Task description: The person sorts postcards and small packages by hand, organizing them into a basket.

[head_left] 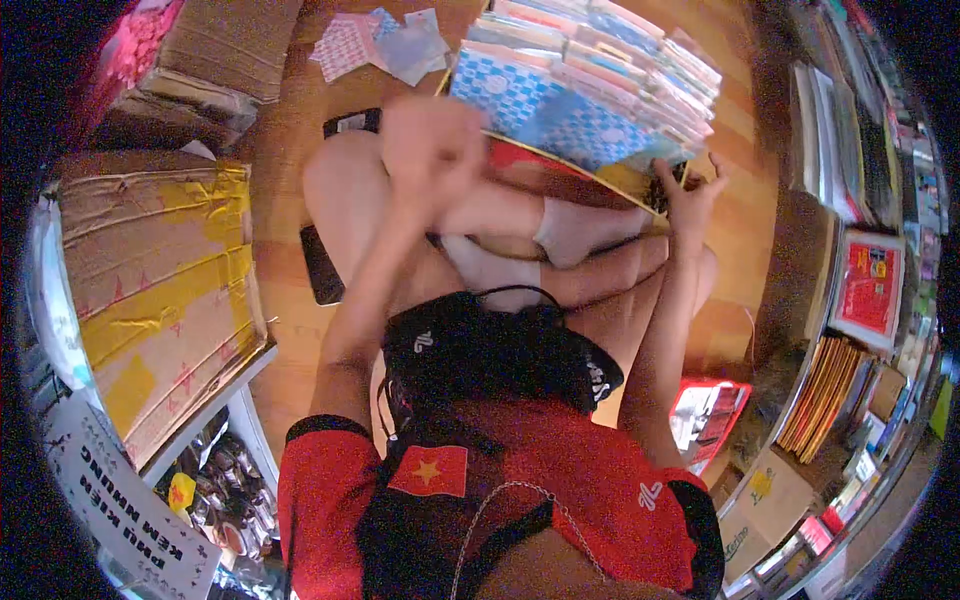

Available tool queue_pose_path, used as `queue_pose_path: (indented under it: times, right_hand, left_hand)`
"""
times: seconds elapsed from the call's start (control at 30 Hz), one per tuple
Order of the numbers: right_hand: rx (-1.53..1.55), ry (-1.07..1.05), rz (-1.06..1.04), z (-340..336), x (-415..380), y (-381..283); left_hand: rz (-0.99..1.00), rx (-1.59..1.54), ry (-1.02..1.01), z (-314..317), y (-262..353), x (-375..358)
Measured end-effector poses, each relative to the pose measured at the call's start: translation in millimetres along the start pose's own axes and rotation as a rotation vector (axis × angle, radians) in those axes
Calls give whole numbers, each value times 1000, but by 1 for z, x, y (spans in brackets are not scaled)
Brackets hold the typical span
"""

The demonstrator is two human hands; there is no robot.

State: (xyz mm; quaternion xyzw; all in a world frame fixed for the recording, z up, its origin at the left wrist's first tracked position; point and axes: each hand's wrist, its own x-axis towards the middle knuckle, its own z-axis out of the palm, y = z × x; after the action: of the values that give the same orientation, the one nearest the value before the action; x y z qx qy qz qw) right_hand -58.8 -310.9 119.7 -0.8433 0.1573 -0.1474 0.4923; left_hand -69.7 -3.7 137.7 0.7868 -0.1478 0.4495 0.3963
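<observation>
A shallow box [560, 165] filled with rows of packets stands tilted on the floor in front of my crossed legs. Blue-and-white checkered packets [545, 105] line its near side, with pink and white ones [640, 60] behind them. At the box's near right corner is my right hand [690, 190], its fingers spread, with the thumb side against the edge. My left hand [435, 145] is smeared by motion beside the box's left end, above my knee; whether it holds anything is hidden. Loose pink and clear packets [380, 45] lie on the floor to the left of the box.
Taped cardboard boxes [160, 290] stand on the left, above an open compartment of small items [225, 490]. A black phone-like object [322, 265] lies by my left knee. Shelves with brown envelopes [822, 400] and a red framed card [868, 288] line the right.
</observation>
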Motion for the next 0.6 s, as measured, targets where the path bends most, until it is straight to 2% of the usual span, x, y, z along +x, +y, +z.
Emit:
queue_pose_path:
  times: [0.03, 0.07, 0.13, 0.23, 0.3, 0.33, 0.37, 0.43, 0.47, 0.57, 0.6]
  right_hand:
    - [66, -12, 23, 1, 0, 2]
    - [12, -14, 13, 1, 2, 7]
    - [-100, -16, -6, -1, 7, 21]
    - [-198, -8, -191, -3, 13, 40]
    - [-108, -46, 5, -4, 8, 22]
    - [-61, -63, 107, -3, 6, 16]
    - [-145, -31, -57, -3, 10, 33]
    - [-9, -72, 19, -4, 10, 37]
    - [59, -94, 55, -5, 10, 36]
    - [-54, -52, -137, -4, 13, 47]
    - [-49, -49, -117, -5, 12, 47]
  left_hand:
    - [-135, 50, 92, -3, -20, 16]
    - [-367, 67, 124, -4, -44, 34]
    - [-528, 165, -109, 1, -135, 32]
    - [-494, 549, -497, 33, -292, -27]
    - [-625, 258, -470, 59, -349, -65]
    - [-630, 288, -504, 61, -348, -66]
    - [-634, 319, -539, 64, -348, -66]
    - [-519, 728, -696, 66, -332, -65]
    - [-518, 746, -658, 64, -321, -60]
    - [-558, 818, -586, 54, -291, -42]
    - [-600, 851, -591, 52, -282, -36]
